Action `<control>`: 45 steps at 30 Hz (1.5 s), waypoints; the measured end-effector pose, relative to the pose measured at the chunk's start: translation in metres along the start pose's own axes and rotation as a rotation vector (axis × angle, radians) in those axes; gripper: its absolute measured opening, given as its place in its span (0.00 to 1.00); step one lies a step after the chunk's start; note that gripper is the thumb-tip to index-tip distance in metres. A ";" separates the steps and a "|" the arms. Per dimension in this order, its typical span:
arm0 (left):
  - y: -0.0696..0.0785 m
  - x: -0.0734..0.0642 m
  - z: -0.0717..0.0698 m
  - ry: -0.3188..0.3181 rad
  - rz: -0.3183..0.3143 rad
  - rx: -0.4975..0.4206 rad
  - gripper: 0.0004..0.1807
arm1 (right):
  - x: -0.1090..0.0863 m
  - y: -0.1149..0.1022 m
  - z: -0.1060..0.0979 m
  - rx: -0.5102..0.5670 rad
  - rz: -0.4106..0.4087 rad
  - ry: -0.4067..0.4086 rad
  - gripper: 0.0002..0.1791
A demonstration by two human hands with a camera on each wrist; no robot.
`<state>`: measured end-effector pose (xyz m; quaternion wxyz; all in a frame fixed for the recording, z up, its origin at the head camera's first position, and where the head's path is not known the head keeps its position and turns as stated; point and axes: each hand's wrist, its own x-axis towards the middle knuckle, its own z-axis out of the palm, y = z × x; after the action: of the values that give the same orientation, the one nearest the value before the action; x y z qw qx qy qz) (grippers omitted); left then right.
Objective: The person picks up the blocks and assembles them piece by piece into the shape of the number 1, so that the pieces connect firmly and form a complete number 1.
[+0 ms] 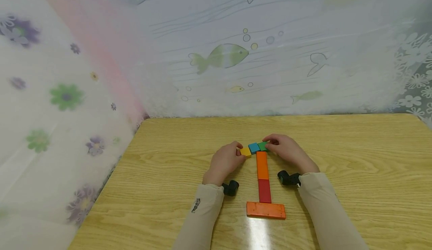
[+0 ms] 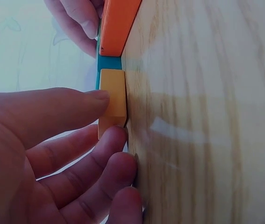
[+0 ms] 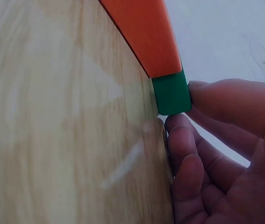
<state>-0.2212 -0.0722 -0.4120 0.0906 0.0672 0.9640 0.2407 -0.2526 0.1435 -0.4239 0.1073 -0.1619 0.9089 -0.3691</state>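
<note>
Three small square blocks form a slightly slanted row on the table: yellow (image 1: 246, 152), blue (image 1: 254, 148) and green (image 1: 262, 146). My left hand (image 1: 225, 162) holds the yellow one at the row's left end, thumb on its face and curled fingers at its outer end in the left wrist view. At the other end, my right hand (image 1: 287, 148) pinches the green block (image 3: 172, 94) between thumb and fingers. From the row, a long orange block (image 1: 262, 165) runs toward me, followed end to end by a red block (image 1: 264, 190). Another orange block (image 1: 266, 210) lies crosswise at the near end.
The wood-grain table (image 1: 162, 175) meets a wall covering printed with fish (image 1: 229, 55) at the back. A flowered sheet (image 1: 67, 96) hangs along the left. Black wrist cameras (image 1: 231, 188) stick out from both sleeves, either side of the long blocks.
</note>
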 end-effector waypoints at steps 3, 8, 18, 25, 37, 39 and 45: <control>0.001 0.000 0.001 0.003 0.003 -0.002 0.18 | 0.000 0.000 0.000 -0.009 0.001 0.000 0.19; 0.001 0.000 0.003 0.009 0.006 0.000 0.18 | 0.000 0.000 0.000 -0.013 0.011 0.003 0.18; 0.001 0.004 0.005 0.009 0.000 -0.008 0.18 | 0.000 0.003 -0.001 0.000 0.009 0.008 0.18; 0.000 0.003 0.003 0.013 0.004 -0.020 0.17 | 0.002 0.005 0.001 0.045 0.015 -0.001 0.18; -0.003 0.003 0.003 0.007 0.013 -0.055 0.17 | 0.001 0.004 0.003 0.088 0.026 -0.006 0.18; -0.003 0.003 0.003 0.007 0.012 -0.060 0.17 | 0.002 0.005 0.002 0.092 0.025 -0.006 0.18; -0.003 0.003 0.005 0.004 0.010 -0.065 0.18 | 0.001 0.008 0.002 0.088 0.025 -0.015 0.18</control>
<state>-0.2235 -0.0714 -0.4183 0.0895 0.0685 0.9556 0.2724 -0.2551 0.1473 -0.4307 0.1257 -0.1485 0.8929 -0.4061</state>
